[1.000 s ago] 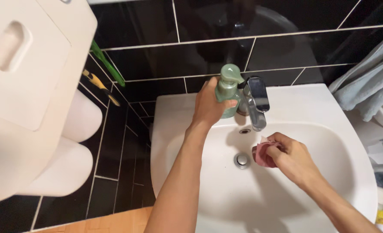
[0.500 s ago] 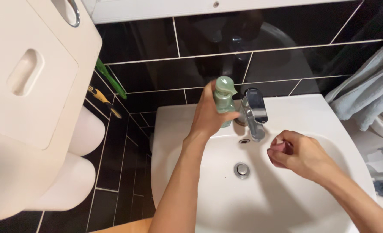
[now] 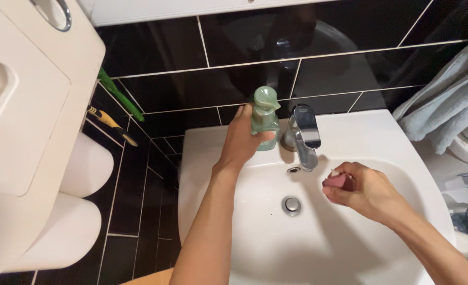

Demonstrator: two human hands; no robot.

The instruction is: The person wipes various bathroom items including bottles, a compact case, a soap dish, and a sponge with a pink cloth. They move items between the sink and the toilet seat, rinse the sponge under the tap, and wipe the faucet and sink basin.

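My left hand (image 3: 240, 138) grips a green pump soap bottle (image 3: 264, 117) that stands on the back ledge of the white sink (image 3: 392, 132), just left of the chrome tap (image 3: 303, 136). My right hand (image 3: 358, 190) is over the basin to the right of the tap, closed around a small pink cloth (image 3: 334, 182) that is mostly hidden in the fist. The drain plug (image 3: 292, 205) lies below and between my hands.
Black wall tiles rise behind the sink. A white cabinet (image 3: 23, 105) with a recessed handle hangs at the left, over white rolls (image 3: 81, 163). Green and yellow brush handles (image 3: 115, 108) lean in the left corner. A pale blue towel (image 3: 450, 100) hangs at the right.
My left hand has kept hold of the soap bottle on the ledge. My right hand has drawn the pink cloth tighter into its fist and shifted slightly right of the tap.
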